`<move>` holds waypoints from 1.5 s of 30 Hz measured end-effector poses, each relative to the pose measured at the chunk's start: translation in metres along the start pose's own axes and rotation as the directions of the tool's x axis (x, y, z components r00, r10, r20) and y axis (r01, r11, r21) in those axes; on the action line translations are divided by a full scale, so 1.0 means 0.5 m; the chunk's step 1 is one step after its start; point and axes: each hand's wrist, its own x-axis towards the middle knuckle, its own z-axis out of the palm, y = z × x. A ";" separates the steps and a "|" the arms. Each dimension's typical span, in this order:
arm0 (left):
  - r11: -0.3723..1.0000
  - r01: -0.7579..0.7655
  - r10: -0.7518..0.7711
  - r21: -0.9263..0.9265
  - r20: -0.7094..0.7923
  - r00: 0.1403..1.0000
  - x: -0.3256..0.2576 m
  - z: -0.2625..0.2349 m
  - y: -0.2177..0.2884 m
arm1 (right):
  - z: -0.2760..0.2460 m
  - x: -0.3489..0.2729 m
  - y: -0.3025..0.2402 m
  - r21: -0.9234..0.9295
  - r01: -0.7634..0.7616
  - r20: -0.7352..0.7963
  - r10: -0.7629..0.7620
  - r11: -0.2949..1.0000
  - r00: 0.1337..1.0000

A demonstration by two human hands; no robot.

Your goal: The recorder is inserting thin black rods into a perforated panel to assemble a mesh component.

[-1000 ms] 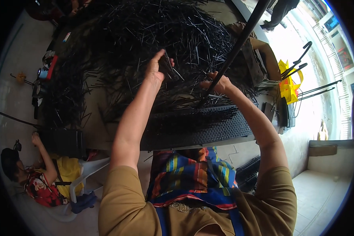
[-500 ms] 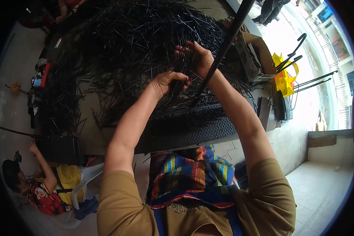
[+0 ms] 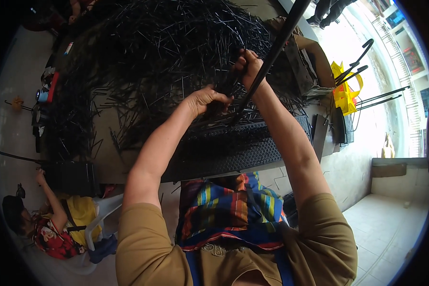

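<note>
A large heap of thin black strips [image 3: 176,35] covers the far half of the table. Above its near side, my right hand [image 3: 249,67] is closed round one end of a bundle of black strips [image 3: 231,85]. Lower and to the left, my left hand [image 3: 207,101] is curled at the bundle's other end, thumb stretched across it; its fingers are partly hidden and blurred. Just below both hands lies a black perforated tray [image 3: 271,142] along the table's near edge, with loose strips on its left part.
A dark pole [image 3: 277,47] slants close beside my right hand. An open cardboard box [image 3: 319,59] stands on the right, with a yellow bag [image 3: 344,97] and black hooked rods beyond it. Another person [image 3: 57,229] sits at the lower left by a white chair [image 3: 94,224].
My right hand has turned and closed more tightly, shifting slightly right. The left hand stays near its place, and the bundle between them now slants.
</note>
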 end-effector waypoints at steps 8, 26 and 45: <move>0.991 0.064 -0.036 0.114 -0.232 0.972 -0.016 -0.100 -0.003 | -0.046 -0.001 -0.033 0.014 0.129 -0.576 -0.097 0.992 0.812; 0.901 -0.299 0.166 -0.315 -0.386 0.907 0.074 -0.021 0.014 | 0.100 -0.049 0.026 -0.905 0.322 0.181 -0.434 0.277 0.883; 0.215 -0.913 0.896 0.346 -0.441 0.044 0.031 0.098 0.129 | 0.180 -0.070 0.083 -0.299 -0.031 0.211 0.098 0.954 0.973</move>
